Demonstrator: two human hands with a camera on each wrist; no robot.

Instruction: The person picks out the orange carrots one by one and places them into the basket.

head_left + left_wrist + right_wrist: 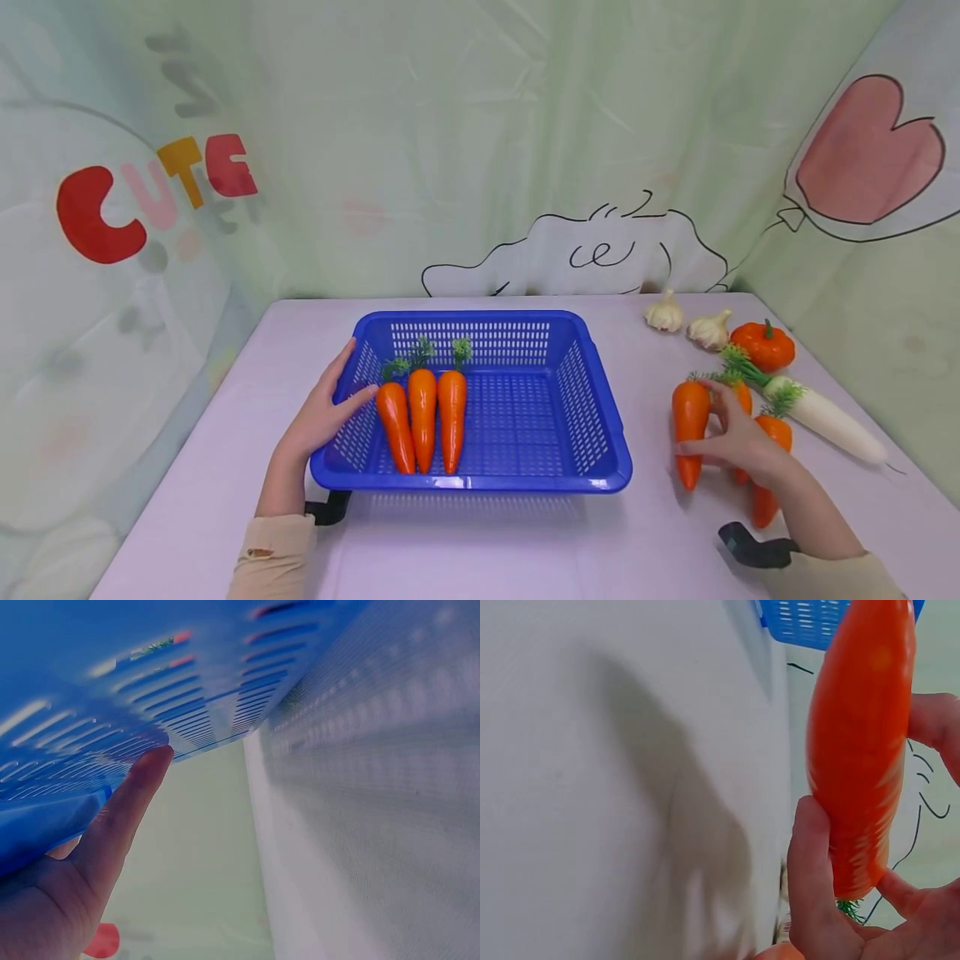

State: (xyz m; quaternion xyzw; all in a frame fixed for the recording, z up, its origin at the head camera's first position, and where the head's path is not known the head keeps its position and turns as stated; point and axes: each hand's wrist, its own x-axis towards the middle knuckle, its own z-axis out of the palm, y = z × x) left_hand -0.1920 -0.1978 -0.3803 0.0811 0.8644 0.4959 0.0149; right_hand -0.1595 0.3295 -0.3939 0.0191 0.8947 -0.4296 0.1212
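A blue plastic basket (517,425) stands on the table, and three orange carrots (422,417) with green tops lie side by side in its left part. My left hand (318,421) holds the basket's left side, thumb over the rim and a finger (135,791) straight along the slotted outer wall. On the right, my right hand (742,437) grips another carrot (690,412) between thumb and fingers. In the right wrist view this carrot (862,750) is raised off the table, its shadow falling below. Two more carrots (767,500) lie beyond that hand, partly hidden by it.
A white radish (832,421) lies along the table's right side. Behind it sit a small orange pumpkin (763,346) and two garlic bulbs (664,313). A printed curtain (480,150) hangs behind the table (450,550).
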